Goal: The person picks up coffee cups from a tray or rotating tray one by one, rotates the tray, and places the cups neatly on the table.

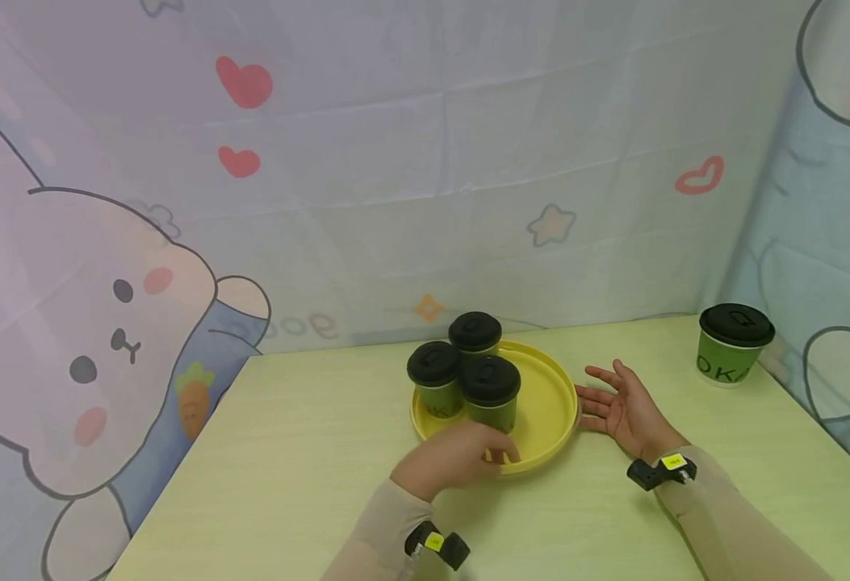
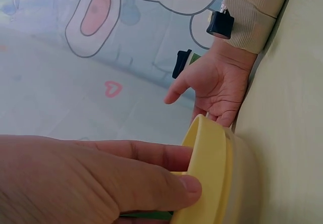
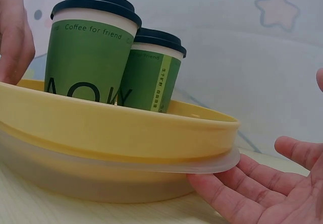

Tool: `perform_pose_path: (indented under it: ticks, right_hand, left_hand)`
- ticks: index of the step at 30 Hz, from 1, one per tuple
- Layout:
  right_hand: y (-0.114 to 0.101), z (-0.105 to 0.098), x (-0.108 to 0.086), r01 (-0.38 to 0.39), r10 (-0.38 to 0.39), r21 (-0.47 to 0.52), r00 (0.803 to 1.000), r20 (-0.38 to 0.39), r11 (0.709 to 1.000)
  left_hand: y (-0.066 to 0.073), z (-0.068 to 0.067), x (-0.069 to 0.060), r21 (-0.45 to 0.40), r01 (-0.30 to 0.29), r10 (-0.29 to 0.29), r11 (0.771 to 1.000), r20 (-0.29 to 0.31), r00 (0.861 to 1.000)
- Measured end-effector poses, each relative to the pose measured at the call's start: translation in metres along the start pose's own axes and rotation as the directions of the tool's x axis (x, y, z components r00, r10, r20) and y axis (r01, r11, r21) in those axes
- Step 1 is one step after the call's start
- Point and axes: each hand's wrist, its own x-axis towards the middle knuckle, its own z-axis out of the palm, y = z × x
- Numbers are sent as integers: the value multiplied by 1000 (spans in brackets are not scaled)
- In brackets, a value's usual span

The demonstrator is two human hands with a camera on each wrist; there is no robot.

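Observation:
Three green cups with black lids, one of them the front cup (image 1: 491, 391), stand together on the left half of a round yellow tray (image 1: 546, 403). My left hand (image 1: 457, 458) pinches the tray's near rim, thumb outside and fingers inside, as the left wrist view shows at the yellow rim (image 2: 209, 168). On the tray's right side, my right hand (image 1: 631, 415) is palm up with its fingers extended. In the right wrist view its fingertips touch the underside of the pale lower edge (image 3: 217, 164) beneath the yellow wall (image 3: 126, 133).
Another green cup with a black lid (image 1: 731, 345) stands apart at the table's back right. A printed cloth (image 1: 395, 202) with hearts and cartoon animals hangs behind the table (image 1: 286, 452) and along its sides.

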Motion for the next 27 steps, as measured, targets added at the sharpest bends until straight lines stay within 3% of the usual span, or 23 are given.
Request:
perform_pose_path:
  ticks: [11, 20, 24, 27]
  right_hand:
    - [0, -1, 0, -9, 9, -1, 1000, -18, 1000]
    - [0, 0, 0, -16, 16, -1, 999, -37, 1000]
    - [0, 0, 0, -19, 19, -11, 999, -43, 1000]
    - [1, 1, 1, -15, 14, -15, 999, -40, 1000]
  left_hand:
    - [-3, -9, -7, -67, 67, -64, 995, 47, 997]
    - [-2, -12, -9, -47, 114, -110, 992, 69, 991]
    - [1, -12, -6, -43, 127, -126, 991, 34, 992]
    - [3, -7, 1, -21, 95, -96, 995, -16, 995]
